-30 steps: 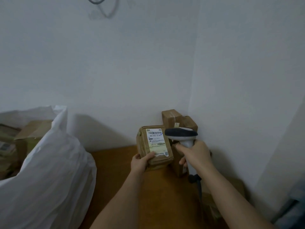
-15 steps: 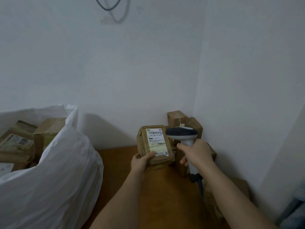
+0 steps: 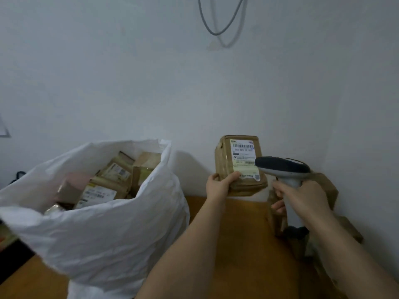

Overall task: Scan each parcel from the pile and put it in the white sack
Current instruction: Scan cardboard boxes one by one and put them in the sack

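Parcel (image 3: 239, 164) in left hand (image 3: 220, 186); white sack (image 3: 112, 229) holds boxed parcels (image 3: 108, 182).

A plain white painted wall (image 3: 129, 83) (dimly lit) carries a looped grey cable (image 3: 218, 22); below, a brown wooden tabletop (image 3: 244, 234).

A grey cable (image 3: 218, 22) hangs in a loop against the pale wall (image 3: 129, 83), casting a soft shadow beside it. Below, a brown wooden table (image 3: 248, 244) meets the wall. At the far left edge, part of a light frame (image 3: 3, 128) shows, with a dark cord (image 3: 18, 175) beneath it.
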